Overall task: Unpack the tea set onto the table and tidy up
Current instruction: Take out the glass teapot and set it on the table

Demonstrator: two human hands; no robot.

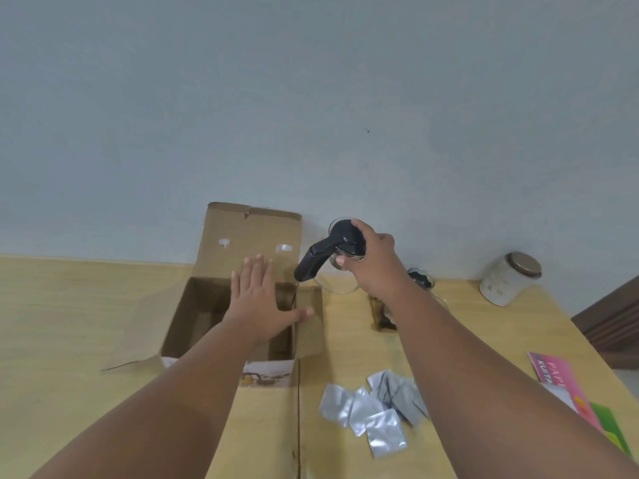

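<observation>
An open cardboard box (193, 316) stands on the wooden table (69, 305) with its lid flap raised against the wall. My left hand (262, 299) hovers flat over the box opening, fingers spread, holding nothing. Just right of the box, my right hand (373, 261) grips the black lid of a glass teapot (328, 257) from above. The pot's black handle points down-left toward the box, and its glass body hangs slightly above the table. A second glass piece with a dark top (420, 278) stands behind my right forearm, partly hidden.
Several silver foil sachets (373, 409) lie in a loose pile near the front right. A white jar with a brown lid (508, 278) stands at the back right by the wall. A pink and green leaflet (567, 385) lies at the table's right edge.
</observation>
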